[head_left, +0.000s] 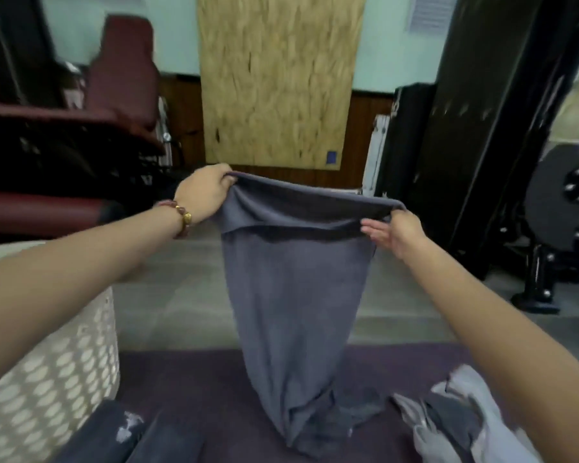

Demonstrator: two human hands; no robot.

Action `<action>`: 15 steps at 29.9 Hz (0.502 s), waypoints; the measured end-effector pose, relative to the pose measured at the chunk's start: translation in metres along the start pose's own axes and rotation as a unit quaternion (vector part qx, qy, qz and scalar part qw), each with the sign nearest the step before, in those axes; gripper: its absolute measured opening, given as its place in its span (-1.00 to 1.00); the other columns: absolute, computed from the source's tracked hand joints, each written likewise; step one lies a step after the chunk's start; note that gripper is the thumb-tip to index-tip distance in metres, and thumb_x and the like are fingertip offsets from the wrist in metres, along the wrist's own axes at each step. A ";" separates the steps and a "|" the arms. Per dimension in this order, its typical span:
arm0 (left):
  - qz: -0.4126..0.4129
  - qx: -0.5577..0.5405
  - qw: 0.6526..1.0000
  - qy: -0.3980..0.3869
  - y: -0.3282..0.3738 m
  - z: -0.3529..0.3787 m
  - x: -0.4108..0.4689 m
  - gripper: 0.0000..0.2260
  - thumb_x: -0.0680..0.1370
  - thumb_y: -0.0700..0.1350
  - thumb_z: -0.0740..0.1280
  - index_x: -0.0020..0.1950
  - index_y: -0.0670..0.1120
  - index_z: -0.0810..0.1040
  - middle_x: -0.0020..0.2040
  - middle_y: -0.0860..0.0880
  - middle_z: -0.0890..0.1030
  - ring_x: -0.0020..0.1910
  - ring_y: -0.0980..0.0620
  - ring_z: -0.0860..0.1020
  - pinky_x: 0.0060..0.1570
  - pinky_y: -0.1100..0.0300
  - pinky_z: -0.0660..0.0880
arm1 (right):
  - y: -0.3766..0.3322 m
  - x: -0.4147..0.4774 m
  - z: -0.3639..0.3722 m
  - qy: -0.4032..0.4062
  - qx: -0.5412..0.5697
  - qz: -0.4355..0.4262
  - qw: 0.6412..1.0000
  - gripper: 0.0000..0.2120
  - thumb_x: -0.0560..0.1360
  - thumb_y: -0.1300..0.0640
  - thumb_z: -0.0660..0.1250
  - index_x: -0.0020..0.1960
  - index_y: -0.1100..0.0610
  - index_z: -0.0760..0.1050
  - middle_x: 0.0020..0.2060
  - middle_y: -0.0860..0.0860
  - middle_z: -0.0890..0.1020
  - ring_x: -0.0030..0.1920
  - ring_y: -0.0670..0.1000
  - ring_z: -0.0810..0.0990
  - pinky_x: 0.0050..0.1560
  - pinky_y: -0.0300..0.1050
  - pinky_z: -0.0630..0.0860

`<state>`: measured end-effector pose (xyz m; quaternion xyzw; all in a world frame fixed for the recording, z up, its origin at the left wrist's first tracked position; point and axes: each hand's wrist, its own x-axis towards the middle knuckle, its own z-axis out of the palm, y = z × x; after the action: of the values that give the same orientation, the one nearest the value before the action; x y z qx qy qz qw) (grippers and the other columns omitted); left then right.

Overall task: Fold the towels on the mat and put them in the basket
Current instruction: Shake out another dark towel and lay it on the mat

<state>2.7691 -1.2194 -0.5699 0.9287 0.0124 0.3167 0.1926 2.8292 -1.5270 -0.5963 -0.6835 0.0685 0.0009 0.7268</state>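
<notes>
- Denim-clad knees (124, 432) fill the bottom-left corner, resting on the purple mat (198, 379).
- At bottom right, a loose heap of towels (455, 426), pale lilac and dark grey, lies crumpled on the same mat.
- A white laundry basket (64, 372) with a perforated wall stands at the left, just beside the mat's edge, partly behind the left forearm.
- Held up at centre is the grey towel (291, 295), its top edge stretched between both hands and its lower end bunched on the mat.
- The left hand (204, 192), with a beaded bracelet (184, 218) at the wrist, grips one top corner in curled fingers.
- The right hand (395, 232) pinches the other corner, its remaining fingers held out straight.
- Beyond the mat runs a grey floor (168, 295).
- Farther back, a plywood sheet (278, 78) leans on a pale green wall (378, 45) with dark wood panelling below.
- Maroon padded seats (121, 71) stand at the far left, and a black exercise machine (482, 128) at the far right.
</notes>
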 end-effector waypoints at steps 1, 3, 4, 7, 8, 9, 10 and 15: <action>-0.001 -0.014 0.999 0.033 0.016 -0.024 0.023 -0.78 0.63 -0.14 0.13 0.04 -0.21 0.52 0.06 -0.26 0.57 0.09 -0.24 0.51 -0.02 0.02 0.38 | -0.035 -0.004 0.006 -0.022 0.042 -0.022 0.999 -0.61 0.67 0.10 -0.14 0.44 0.19 0.13 0.03 0.24 0.60 -0.46 0.05 0.61 -0.48 -0.20 0.52; -0.002 -0.042 0.994 0.098 0.045 -0.074 0.062 -0.76 0.63 -0.16 0.13 0.08 -0.28 0.53 0.10 -0.32 0.55 0.13 -0.26 0.49 0.02 0.04 0.34 | -0.101 -0.009 0.009 -0.045 0.031 -0.101 0.993 -0.58 0.67 0.07 -0.14 0.51 0.12 0.07 0.14 0.25 0.56 -0.22 0.12 0.63 -0.36 -0.12 0.59; 0.002 -0.052 0.990 0.129 0.058 -0.097 0.077 -0.75 0.63 -0.17 0.14 0.12 -0.30 0.53 0.13 -0.33 0.55 0.16 -0.26 0.48 0.06 0.06 0.33 | -0.132 -0.013 0.007 -0.050 0.019 -0.140 0.989 -0.59 0.67 0.07 -0.13 0.50 0.09 0.09 0.17 0.24 0.55 -0.07 0.15 0.61 -0.22 -0.08 0.59; 0.025 -0.089 0.965 0.245 0.087 -0.155 0.108 -0.74 0.62 -0.16 0.13 0.15 -0.29 0.52 0.14 -0.30 0.55 0.16 -0.23 0.49 0.07 0.07 0.33 | -0.204 -0.030 -0.001 -0.055 0.046 -0.242 0.968 -0.69 0.66 0.08 -0.08 0.35 -0.03 0.26 0.09 0.04 0.54 0.14 0.09 0.52 0.05 0.00 0.48; 0.032 -0.107 0.952 0.283 0.096 -0.167 0.112 -0.74 0.62 -0.17 0.13 0.14 -0.29 0.51 0.13 -0.29 0.55 0.14 -0.21 0.49 0.05 0.08 0.32 | -0.221 -0.035 -0.003 -0.055 0.066 -0.266 0.960 -0.74 0.66 0.08 -0.07 0.27 -0.05 0.28 0.01 -0.03 0.53 0.12 0.07 0.52 0.04 0.00 0.47; 0.037 -0.117 0.944 0.306 0.104 -0.174 0.116 -0.74 0.62 -0.19 0.12 0.15 -0.29 0.51 0.13 -0.28 0.55 0.14 -0.20 0.49 0.04 0.09 0.31 | -0.234 -0.039 -0.004 -0.060 0.095 -0.276 0.954 -0.78 0.66 0.08 -0.07 0.22 -0.06 0.28 -0.04 -0.06 0.52 0.07 0.06 0.54 -0.02 0.01 0.49; 0.041 -0.119 0.943 0.309 0.112 -0.177 0.117 -0.74 0.63 -0.20 0.11 0.17 -0.29 0.51 0.15 -0.28 0.55 0.15 -0.19 0.49 0.04 0.10 0.31 | -0.245 -0.043 -0.004 -0.071 0.130 -0.276 0.950 -0.77 0.66 0.09 -0.06 0.23 -0.06 0.29 -0.05 -0.06 0.52 0.03 0.05 0.55 -0.09 0.01 0.52; 0.050 -0.153 0.908 0.387 0.135 -0.184 0.110 -0.76 0.63 -0.21 0.08 0.13 -0.27 0.49 0.10 -0.26 0.56 0.08 -0.20 0.49 -0.01 0.07 0.34 | -0.265 -0.054 -0.002 -0.093 0.224 -0.325 0.914 -0.59 0.66 0.14 -0.07 0.45 -0.16 0.21 0.27 -0.07 0.44 0.09 -0.12 0.54 0.20 -0.04 0.39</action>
<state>2.7346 -1.2637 -0.3224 0.6918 -0.0095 0.6584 0.2965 2.8002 -1.5411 -0.3280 -0.4845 -0.2271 -0.1874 0.8238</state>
